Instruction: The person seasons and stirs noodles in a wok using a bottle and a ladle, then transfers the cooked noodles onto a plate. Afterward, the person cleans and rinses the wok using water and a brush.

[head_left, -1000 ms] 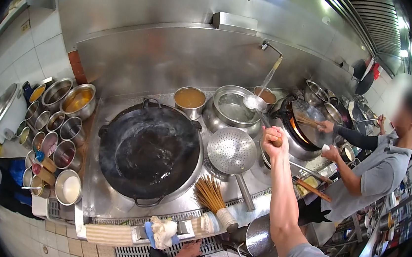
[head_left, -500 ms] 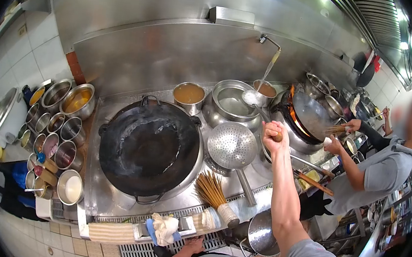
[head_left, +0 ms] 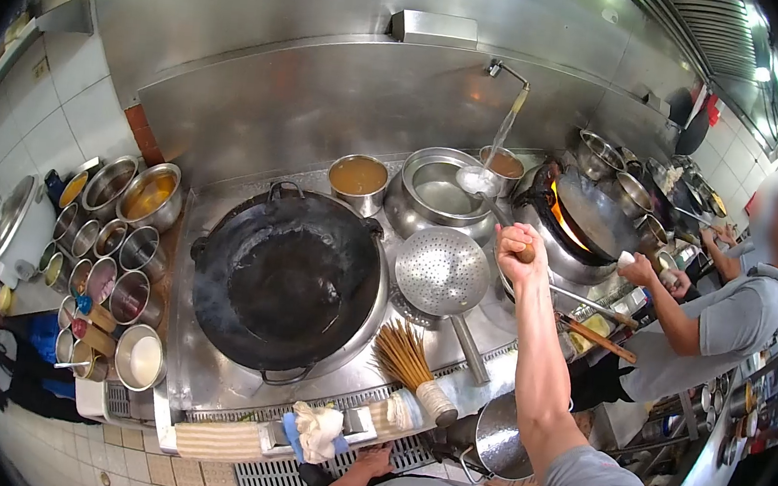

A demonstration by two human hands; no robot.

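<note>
My right hand point(head_left: 523, 254) is closed round the handle of a ladle, arm stretched forward. The ladle's bowl point(head_left: 475, 182) is under a stream of water from the wall tap point(head_left: 522, 89), beside the rim of a steel pot point(head_left: 444, 159). To the left a large black wok point(head_left: 287, 275) sits on the stove, wet and dark inside with some steam. Low at the stove's front edge is my left hand point(head_left: 375, 460), close to a crumpled cloth point(head_left: 318, 431); its fingers are mostly hidden.
A perforated strainer point(head_left: 442, 272) and a bamboo brush point(head_left: 404, 357) lie on the stove, right of the wok. Several steel containers point(head_left: 140, 247) stand at left. On the right, a co-worker point(head_left: 730, 304) stands by a second wok point(head_left: 575, 209) with flame under its edge.
My right hand keeps the ladle beneath the tap. The whitish ring in the large wok has shrunk. The co-worker's brush is out of their hand, and their wok has tipped down flatter.
</note>
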